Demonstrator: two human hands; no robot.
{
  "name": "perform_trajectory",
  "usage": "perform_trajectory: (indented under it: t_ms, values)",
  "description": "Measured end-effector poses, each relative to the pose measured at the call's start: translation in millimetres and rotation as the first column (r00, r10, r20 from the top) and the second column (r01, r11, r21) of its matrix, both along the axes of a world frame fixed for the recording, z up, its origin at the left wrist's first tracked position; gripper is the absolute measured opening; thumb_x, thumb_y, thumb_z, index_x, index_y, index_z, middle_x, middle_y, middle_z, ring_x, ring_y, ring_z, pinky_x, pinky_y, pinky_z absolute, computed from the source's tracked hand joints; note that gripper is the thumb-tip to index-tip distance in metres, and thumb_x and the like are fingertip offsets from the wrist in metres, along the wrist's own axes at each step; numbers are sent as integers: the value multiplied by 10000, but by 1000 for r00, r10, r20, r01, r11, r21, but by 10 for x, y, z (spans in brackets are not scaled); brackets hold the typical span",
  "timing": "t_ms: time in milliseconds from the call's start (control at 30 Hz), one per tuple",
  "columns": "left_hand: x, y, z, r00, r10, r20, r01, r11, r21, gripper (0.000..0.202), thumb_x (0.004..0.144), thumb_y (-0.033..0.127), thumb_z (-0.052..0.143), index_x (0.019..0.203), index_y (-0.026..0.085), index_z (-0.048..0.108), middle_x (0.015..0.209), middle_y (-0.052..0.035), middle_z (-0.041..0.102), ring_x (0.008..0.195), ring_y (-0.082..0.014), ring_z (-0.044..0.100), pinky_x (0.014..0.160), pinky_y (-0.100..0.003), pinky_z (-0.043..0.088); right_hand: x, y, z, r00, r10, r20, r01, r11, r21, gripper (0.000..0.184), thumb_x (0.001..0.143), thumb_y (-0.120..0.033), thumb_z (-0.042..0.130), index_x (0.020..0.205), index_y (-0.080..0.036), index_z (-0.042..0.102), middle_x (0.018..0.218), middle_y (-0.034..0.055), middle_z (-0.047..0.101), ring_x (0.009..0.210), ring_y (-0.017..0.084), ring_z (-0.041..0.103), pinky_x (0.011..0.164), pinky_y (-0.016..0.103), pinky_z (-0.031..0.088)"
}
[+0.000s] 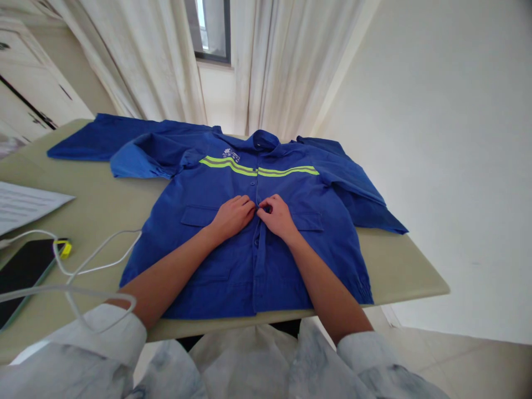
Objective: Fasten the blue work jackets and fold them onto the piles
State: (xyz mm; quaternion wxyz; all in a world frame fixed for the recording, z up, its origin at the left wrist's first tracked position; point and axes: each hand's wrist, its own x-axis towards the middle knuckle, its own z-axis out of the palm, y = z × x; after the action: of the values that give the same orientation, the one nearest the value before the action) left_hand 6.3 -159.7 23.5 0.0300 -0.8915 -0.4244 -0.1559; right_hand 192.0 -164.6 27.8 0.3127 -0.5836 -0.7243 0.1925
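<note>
A blue work jacket [307, 255] lies spread front side up on the table, its collar away from me. A yellow-green reflective stripe [288, 172] with a grey band crosses its chest. At the middle of the front opening, my left hand [236, 215] is closed with its fingertips at the jacket's edge. My right hand [275, 215] meets it there, thumb and forefinger pinching the other edge. Whatever lies between the fingertips is mostly hidden. Above the hands a button [252, 183] shows on the placket; below them the front edges lie partly apart.
The beige table [409, 271] carries more blue cloth [91, 141] at the far left. A printed sheet [29, 205], a dark phone [27, 277] and a looped white cable [103, 270] lie to the left. Curtains [282, 66] hang behind; a white wall [449, 166] stands at the right.
</note>
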Motion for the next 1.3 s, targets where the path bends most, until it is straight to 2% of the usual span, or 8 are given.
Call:
perform_trajectory:
  t_ms: [133,300,500,633,833,1000,1167,1300]
  values:
    - [-19,17,-32,997,-13,79,14,1000,-11,236,1079,264,473,1034,182,690,1021,-84,674,948,-235,597,869,-355,480,-12,-29,-21,998,-2,-61,4,999,42,70,826,-191,696,872,-202,748,946,14,622,748,144,584,761,288,499]
    - [-22,8,-43,993,-8,115,12,999,-30,245,1082,278,456,1050,198,685,1025,-74,667,935,-233,586,857,-360,475,-64,-137,31,998,-42,50,38,995,87,104,867,-219,667,923,-213,754,988,34,639,817,172,609,779,297,498]
    - [-15,-14,7,986,-14,165,22,999,-43,262,1078,270,440,1057,195,690,1034,-77,679,980,-235,590,903,-359,475,-88,-182,87,989,-68,129,63,997,49,187,900,-211,620,1015,-213,768,1114,57,646,930,189,640,852,306,522]
    - [-6,-24,16,982,21,188,-8,997,-71,265,1075,279,444,1071,196,695,1043,-84,687,993,-241,596,912,-362,477,-66,-159,77,998,-1,62,-2,999,39,182,902,-206,628,1008,-197,776,1107,55,648,911,173,645,861,294,535]
    - [7,-6,-38,978,83,193,-62,992,-113,256,1068,286,451,1064,204,693,1038,-87,688,997,-246,615,910,-367,487,-49,-100,22,998,12,-58,-10,1000,28,159,926,-237,644,955,-197,795,1074,51,654,870,154,649,844,280,544]
    - [4,79,-100,952,84,293,-25,980,-199,238,1047,284,467,1029,204,690,1010,-81,689,993,-246,633,918,-379,504,25,-7,-17,990,25,-139,-32,998,-50,121,907,-189,685,943,-179,800,1017,37,674,786,130,630,810,269,538]
    - [-6,166,-71,936,112,335,11,938,-345,196,982,227,517,959,181,705,984,-81,733,962,-233,673,897,-355,513,27,17,-35,992,36,-117,-43,997,-58,72,894,-211,744,934,-182,796,1001,29,662,764,126,617,791,272,527]
    - [-13,206,-21,928,190,319,-15,877,-480,313,1010,356,502,945,175,748,958,-87,773,893,-230,703,791,-330,504,-19,-10,-31,997,52,-65,-55,998,-41,63,919,-181,714,930,-160,772,1033,37,641,782,119,622,775,256,519]
